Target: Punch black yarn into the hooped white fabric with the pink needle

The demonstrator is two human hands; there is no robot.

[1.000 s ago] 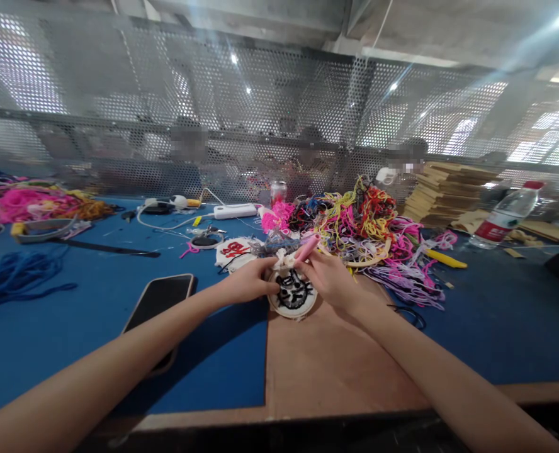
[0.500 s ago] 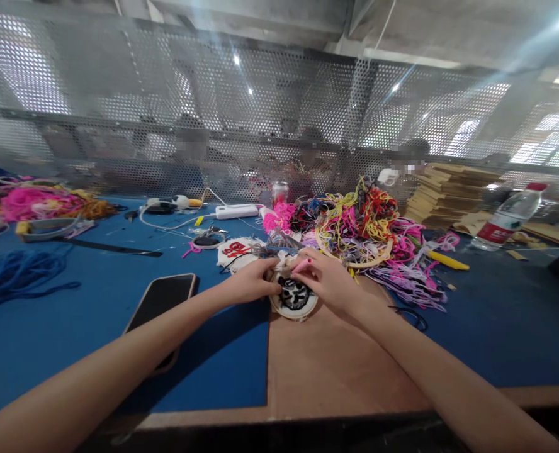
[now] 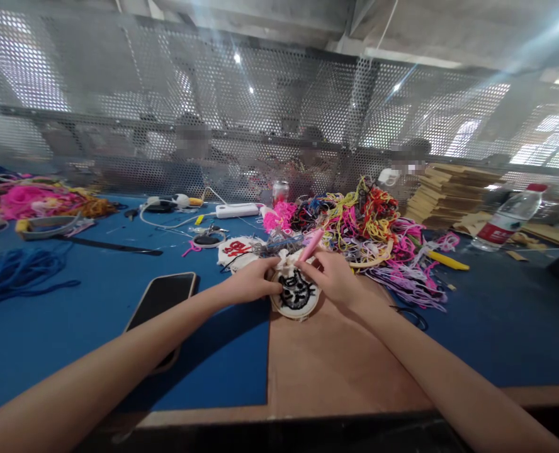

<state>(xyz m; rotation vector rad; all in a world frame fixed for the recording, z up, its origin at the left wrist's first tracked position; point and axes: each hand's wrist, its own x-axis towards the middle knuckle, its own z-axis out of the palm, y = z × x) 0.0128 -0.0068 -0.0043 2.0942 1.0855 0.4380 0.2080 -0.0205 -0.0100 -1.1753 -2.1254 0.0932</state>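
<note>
At the middle of the table is a round embroidery hoop (image 3: 294, 313) with white cloth and a black yarn animal face on it. My left hand (image 3: 255, 281) holds the hoop at its left rim, thumb lying over the cloth. Between the closed fingers of my right hand (image 3: 335, 277) is a pink, pen-shaped punch needle (image 3: 311, 245), its handle slanting up to the right. Its tip is over the upper right of the cloth and too small to make out. Just behind my left hand lies a white round piece (image 3: 240, 250) with red stitching.
A phone (image 3: 166, 302) lies left of my left forearm. Behind the hoop is a tangled yarn heap (image 3: 359, 220), with a yellow-handled tool (image 3: 448, 260) beside it. A water bottle (image 3: 510, 217) and stacked brown sheets (image 3: 444, 195) stand right; blue yarn (image 3: 19, 274) lies left.
The punch needle has swung more upright and shows more of its handle. My right fingers have shifted slightly right, uncovering more of the black face. My left hand stays put.
</note>
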